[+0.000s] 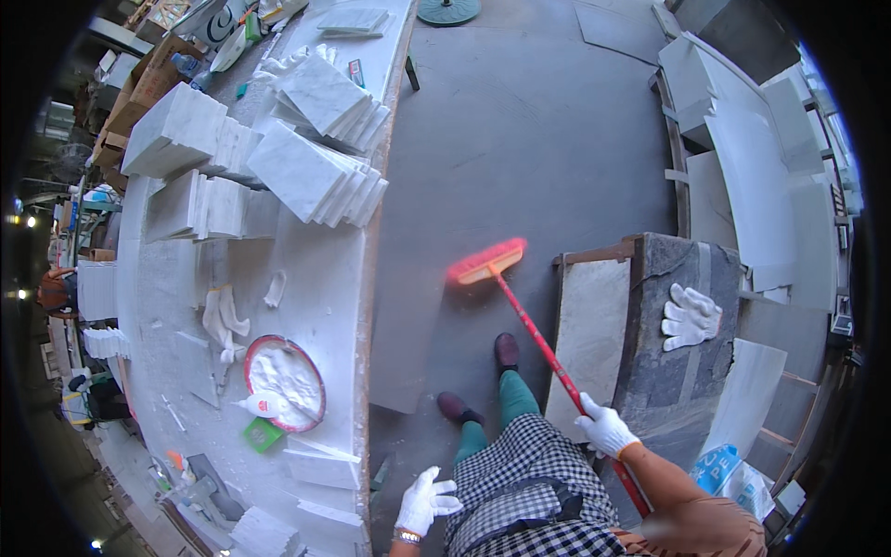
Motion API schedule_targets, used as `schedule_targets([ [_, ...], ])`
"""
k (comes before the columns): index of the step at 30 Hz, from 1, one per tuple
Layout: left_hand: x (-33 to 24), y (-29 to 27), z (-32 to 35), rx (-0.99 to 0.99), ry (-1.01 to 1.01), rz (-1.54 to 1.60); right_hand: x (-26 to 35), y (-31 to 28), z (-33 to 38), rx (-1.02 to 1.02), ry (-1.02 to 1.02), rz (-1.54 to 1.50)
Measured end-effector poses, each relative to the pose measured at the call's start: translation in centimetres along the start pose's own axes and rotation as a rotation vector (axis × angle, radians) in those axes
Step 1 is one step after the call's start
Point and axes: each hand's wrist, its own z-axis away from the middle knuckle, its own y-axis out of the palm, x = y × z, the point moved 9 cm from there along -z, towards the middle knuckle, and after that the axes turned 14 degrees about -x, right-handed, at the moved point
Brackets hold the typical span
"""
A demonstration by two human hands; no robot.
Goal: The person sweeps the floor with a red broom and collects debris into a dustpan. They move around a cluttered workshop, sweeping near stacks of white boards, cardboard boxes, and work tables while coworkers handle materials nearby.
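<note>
My right hand (605,426), in a white glove, is closed round the red handle of a broom (535,336). The broom slants away to the far left, and its head with pink-red bristles rests on the grey floor between the workbench and the covered stand. My left hand (426,499), also gloved in white, hangs beside the bench's near edge with its fingers apart and nothing in it. Nearest to it on the bench are white stone tiles (322,467).
At left runs a long workbench (325,269) bearing stacked marble tiles (316,172), a red-rimmed basin of white powder (316,415) and a white bottle (263,405). A loose glove (690,317) lies on the dark-covered stand (650,371) at right. Large slabs (766,176) lean behind it.
</note>
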Motion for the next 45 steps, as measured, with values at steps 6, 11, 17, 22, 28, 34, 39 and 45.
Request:
schedule_targets([
  [6,3.8,-2.6,0.9,-0.181,-0.015,-0.041,13.3,1.1,-10.4,-0.02,-0.408,-0.156],
  [11,3.9,-2.8,3.3,-0.311,0.037,-0.16,28.4,2.5,-20.8,-0.197,-0.74,0.337],
  [17,5.1,-5.1,4.2,-0.341,0.115,-0.142,21.5,-0.2,-17.8,-0.217,-0.587,0.443],
  [22,5.7,-6.8,2.4,-0.245,0.189,-0.189,11.0,-2.6,-6.2,-0.27,-0.572,0.613],
  [28,5.7,-9.3,1.0,-0.098,0.34,-0.171,0.6,-1.3,5.9,-0.166,-0.182,0.175],
  [34,7.4,-9.1,1.2,0.054,0.448,-0.336,2.7,7.3,-1.0,-0.275,-0.293,-0.111],
  [39,9.4,-7.8,2.8,0.186,0.473,-0.431,2.0,19.9,-4.2,-0.426,-0.385,-0.067],
  [45,15.0,-6.2,3.5,0.347,0.216,-0.451,-11.2,23.1,12.4,-0.246,-0.277,0.067],
])
